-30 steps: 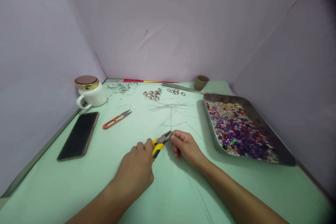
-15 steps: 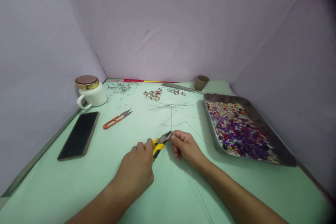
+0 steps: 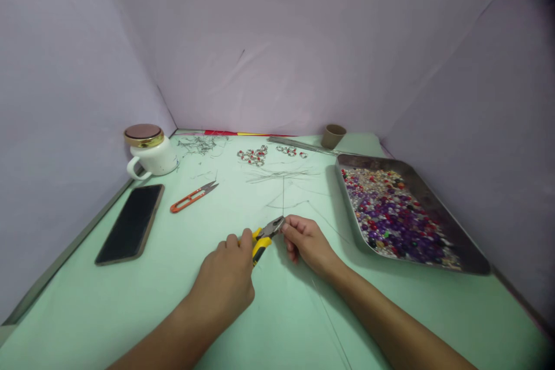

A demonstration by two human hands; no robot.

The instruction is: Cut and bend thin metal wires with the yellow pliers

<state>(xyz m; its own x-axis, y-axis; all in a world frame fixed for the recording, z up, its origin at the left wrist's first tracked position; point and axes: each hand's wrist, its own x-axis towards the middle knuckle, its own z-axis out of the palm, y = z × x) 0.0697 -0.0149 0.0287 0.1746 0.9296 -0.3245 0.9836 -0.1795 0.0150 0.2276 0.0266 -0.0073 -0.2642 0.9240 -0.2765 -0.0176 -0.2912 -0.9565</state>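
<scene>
My left hand [image 3: 229, 269] is wrapped round the yellow-and-black handles of a pair of pliers [image 3: 271, 228]. The jaws point up and to the right, meeting the fingertips of my right hand [image 3: 306, 241]. Thumb and forefinger of that hand are pinched on a thin wire [image 3: 283, 196], which stands up from the plier tips. Whatever else sits between the jaws and fingertips is too small to make out. Beyond the hands, several loose wires [image 3: 281, 174] lie across the green table. Small rings with red beads [image 3: 252, 156] lie farther back.
At right stands a metal tray [image 3: 437, 208] of mixed beads, with a small brown cup [image 3: 333, 136] and a bundle of wires [image 3: 299, 145] behind it. Orange thread snips [image 3: 193, 196], a phone [image 3: 130, 225], a lidded white mug [image 3: 151, 156] and wire scraps [image 3: 202, 143] occupy the left.
</scene>
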